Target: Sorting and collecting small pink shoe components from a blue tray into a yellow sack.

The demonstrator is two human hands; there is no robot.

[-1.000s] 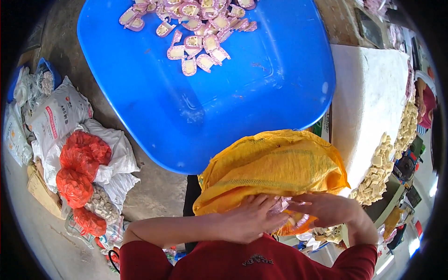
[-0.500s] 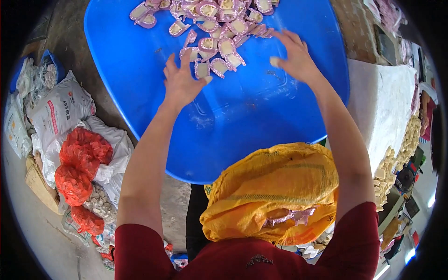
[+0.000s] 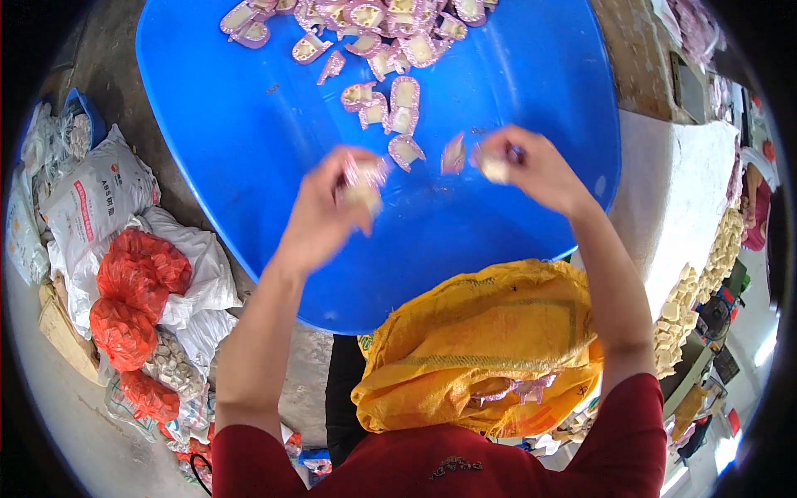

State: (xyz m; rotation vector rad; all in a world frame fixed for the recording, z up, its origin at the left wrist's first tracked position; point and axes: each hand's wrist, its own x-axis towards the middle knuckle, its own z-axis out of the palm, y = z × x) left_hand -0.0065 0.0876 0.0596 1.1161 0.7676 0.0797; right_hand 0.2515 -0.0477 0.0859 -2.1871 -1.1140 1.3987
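A big blue plastic tub (image 3: 249, 141) fills the upper half of the view. A pile of small pink-edged packets with pale contents (image 3: 390, 33) lies at its far side. My left hand (image 3: 328, 207) is raised over the tub and is closed on a pink-edged packet (image 3: 363, 183). My right hand (image 3: 531, 170) holds a pale piece (image 3: 496, 168) and another pink packet (image 3: 454, 155) hangs at its fingertips. Both hands are blurred. A yellow woven sack (image 3: 481, 349) lies open on my lap below them, with pink wrappers (image 3: 506, 390) in its mouth.
White sacks (image 3: 95, 199) and red mesh bags (image 3: 133, 290) are heaped on the floor at the left. A white table (image 3: 672, 199) at the right carries rows of pale pieces (image 3: 697, 290) along its edge.
A second ago both hands were down at the yellow sack. They then reached far into the tub's pile, and now they have drawn back toward me, each with packets in it.
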